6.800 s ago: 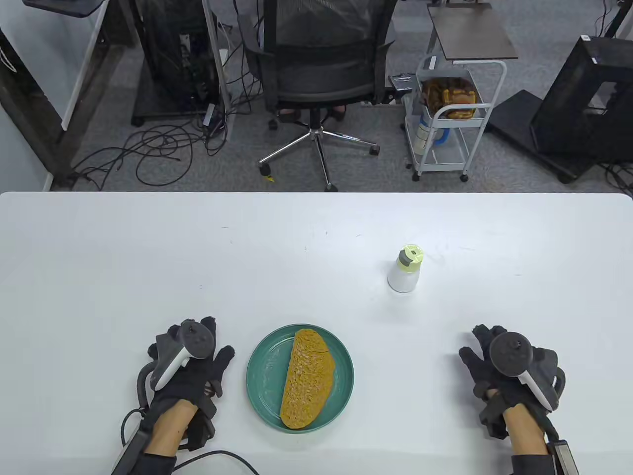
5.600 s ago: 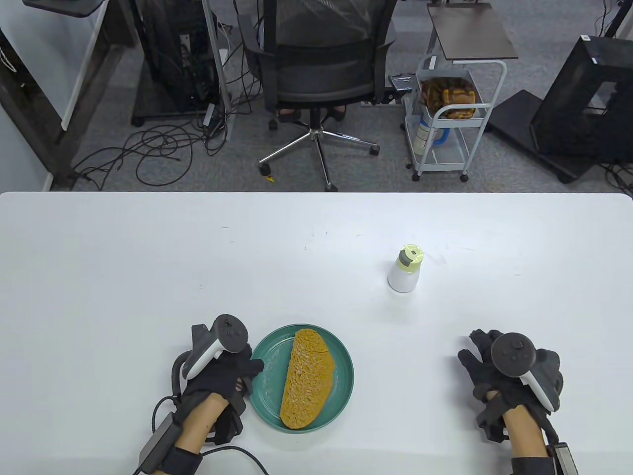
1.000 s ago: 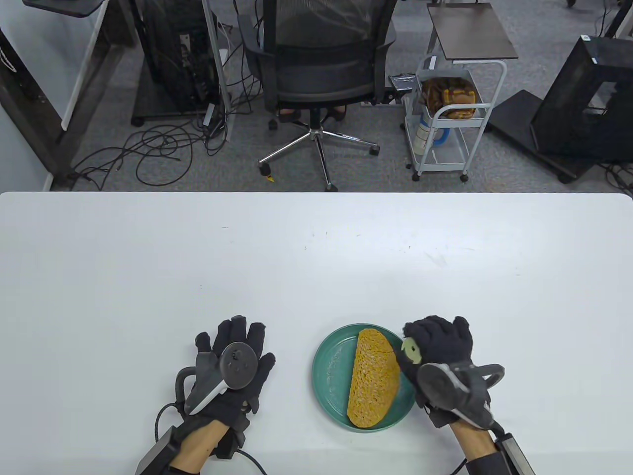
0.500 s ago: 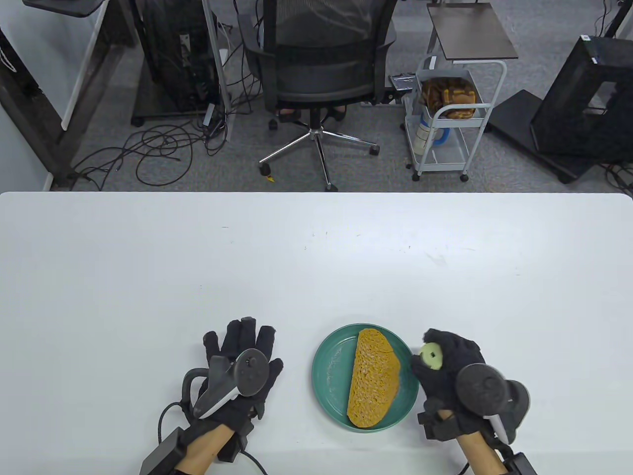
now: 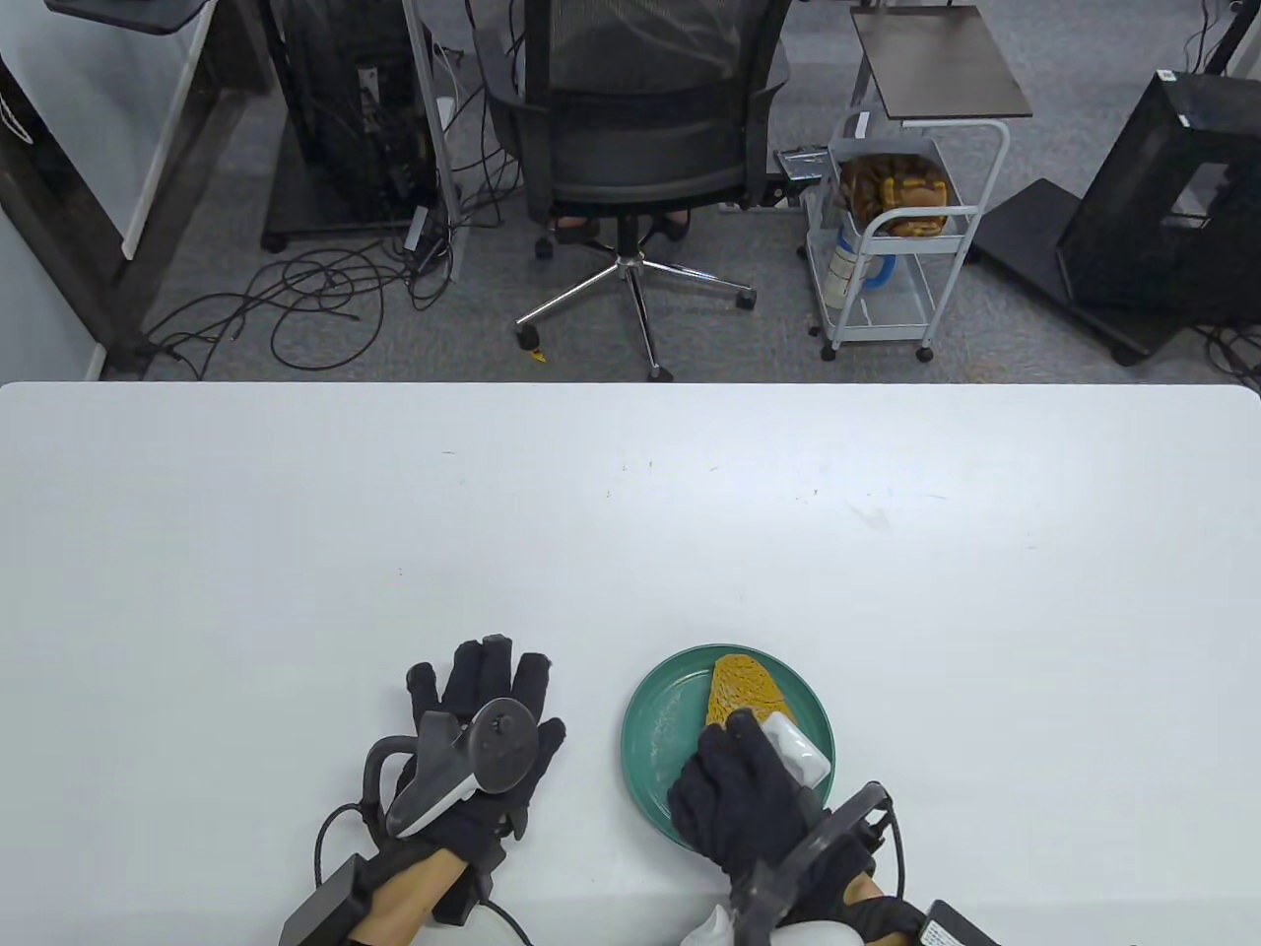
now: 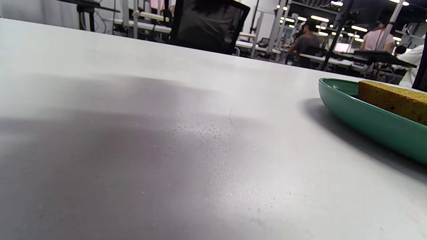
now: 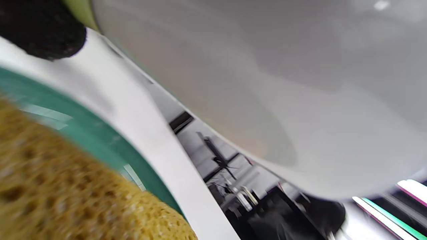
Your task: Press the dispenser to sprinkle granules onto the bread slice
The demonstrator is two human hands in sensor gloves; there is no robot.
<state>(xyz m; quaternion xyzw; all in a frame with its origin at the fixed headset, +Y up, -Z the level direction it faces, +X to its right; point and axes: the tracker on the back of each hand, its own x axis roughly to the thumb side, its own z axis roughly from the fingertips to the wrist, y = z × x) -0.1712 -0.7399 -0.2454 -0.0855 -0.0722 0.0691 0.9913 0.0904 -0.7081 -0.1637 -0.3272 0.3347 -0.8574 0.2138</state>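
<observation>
Step in hand, as I read it: dispensing. Right hand (image 5: 741, 800) grips the dispenser (image 5: 800, 749) and holds it tipped over the bread (image 5: 746, 682), fingers wrapped round the white body (base end pokes out on the right, cap end is hidden under the glove in the table view). In the right wrist view the white body (image 7: 267, 83) fills the frame just above the bread (image 7: 66, 200) and the green plate (image 7: 100, 133), with a sliver of yellow-green cap (image 7: 78, 11) next to a fingertip (image 7: 40, 30). Can't tell if that finger is actually on the press button, and no granules visible on the slice

Left hand (image 5: 483, 749) lies flat on the table (image 5: 630, 512) left of the plate (image 5: 655, 709), fingers spread, holding nothing

Next move probably needs the outlet pointed down over the middle of the slice, then a firm press while the bottle stays over the plate, so nothing lands on the table
</observation>
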